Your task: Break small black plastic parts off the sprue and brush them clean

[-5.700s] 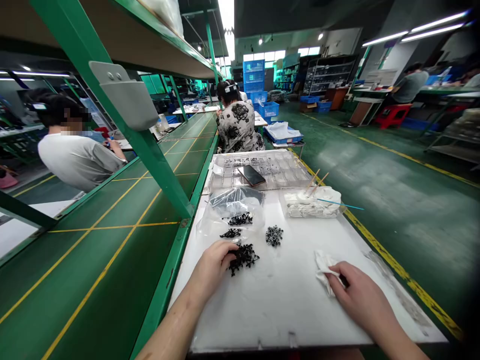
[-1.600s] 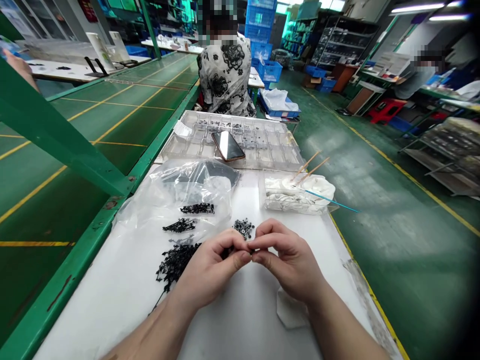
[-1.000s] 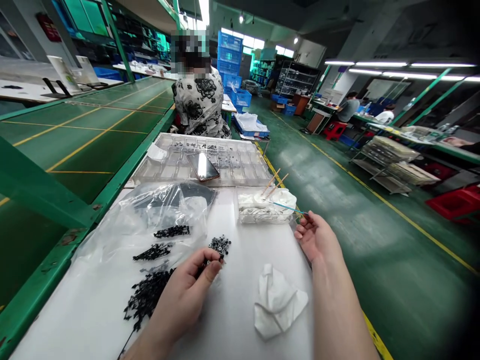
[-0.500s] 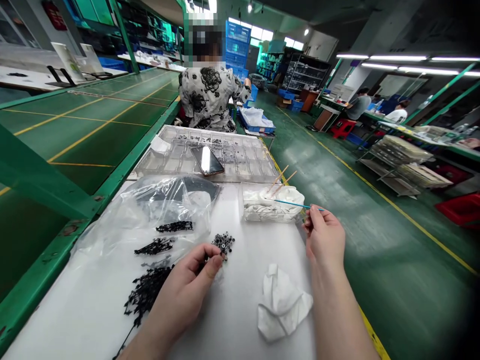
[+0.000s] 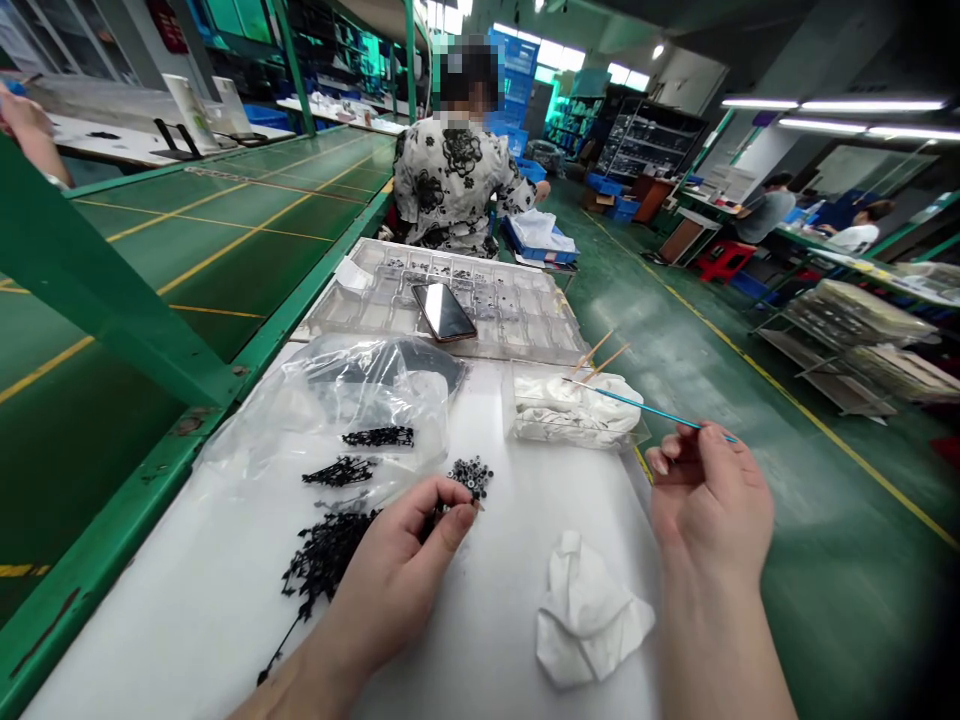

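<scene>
white work table point(image 5: 187, 640): black plastic sprue clump point(image 5: 326, 555) beside left hand point(image 5: 394, 575), small grey rings point(image 5: 471, 477) just past it. left thumb and forefinger pressed on tiny dark piece point(image 5: 439, 517). right hand point(image 5: 709, 525) pinches thin blue stick point(image 5: 645, 409). pieces likely light, stiff, fiddly; fingertip hold only.

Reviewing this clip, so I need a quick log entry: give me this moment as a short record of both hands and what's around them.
Left hand: fingers pinch a small black part
Right hand: fingers hold a thin blue stick
Near left hand: pile of small rings, black strips
Near right hand: crumpled white cloth, clear box of white cloth
Rest: clear plastic tray with phone on it, plastic bag, co-worker in floral top
</scene>
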Motion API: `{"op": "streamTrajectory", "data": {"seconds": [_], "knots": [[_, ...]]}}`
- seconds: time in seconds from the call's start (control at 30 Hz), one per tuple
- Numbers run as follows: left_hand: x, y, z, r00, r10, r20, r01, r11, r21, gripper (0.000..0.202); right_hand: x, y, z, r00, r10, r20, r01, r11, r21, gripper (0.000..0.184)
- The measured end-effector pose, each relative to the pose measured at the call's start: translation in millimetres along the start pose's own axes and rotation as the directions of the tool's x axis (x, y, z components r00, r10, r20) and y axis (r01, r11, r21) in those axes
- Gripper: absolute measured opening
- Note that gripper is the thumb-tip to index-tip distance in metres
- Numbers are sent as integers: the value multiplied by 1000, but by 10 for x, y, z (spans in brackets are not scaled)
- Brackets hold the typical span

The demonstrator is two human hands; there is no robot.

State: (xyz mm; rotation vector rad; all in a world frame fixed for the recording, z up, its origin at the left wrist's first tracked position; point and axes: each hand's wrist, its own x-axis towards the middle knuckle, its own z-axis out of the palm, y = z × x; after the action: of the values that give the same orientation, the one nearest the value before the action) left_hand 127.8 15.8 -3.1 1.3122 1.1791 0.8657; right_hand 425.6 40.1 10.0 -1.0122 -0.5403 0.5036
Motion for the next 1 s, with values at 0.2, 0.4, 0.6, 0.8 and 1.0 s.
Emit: {"op": "streamTrajectory", "data": {"seconds": [0.2, 0.4, 0.6, 0.8, 1.0], "knots": [[-35, 27, -36, 987, 159, -27, -159, 987, 17, 20, -314, -35, 149, 979, 95, 179, -118, 986, 118, 14], [-28, 43, -34, 977, 196, -81, -197, 980, -6, 12, -475, -8, 189, 945, 97, 312, -136, 985, 108, 9], [-34, 76, -30, 972, 222, -73, -220, 975, 32, 11, -518, 0, 209, 939, 78, 335, -107, 992, 71, 10], [-39, 83, -34, 962, 264, -74, -264, 964, 20, 9, -538, 6, 236, 942, 85, 325, -106, 993, 45, 12], [-34, 90, -31, 960, 270, -66, -269, 963, 24, 9, -547, 7, 245, 933, 80, 350, -101, 994, 42, 12]]}}
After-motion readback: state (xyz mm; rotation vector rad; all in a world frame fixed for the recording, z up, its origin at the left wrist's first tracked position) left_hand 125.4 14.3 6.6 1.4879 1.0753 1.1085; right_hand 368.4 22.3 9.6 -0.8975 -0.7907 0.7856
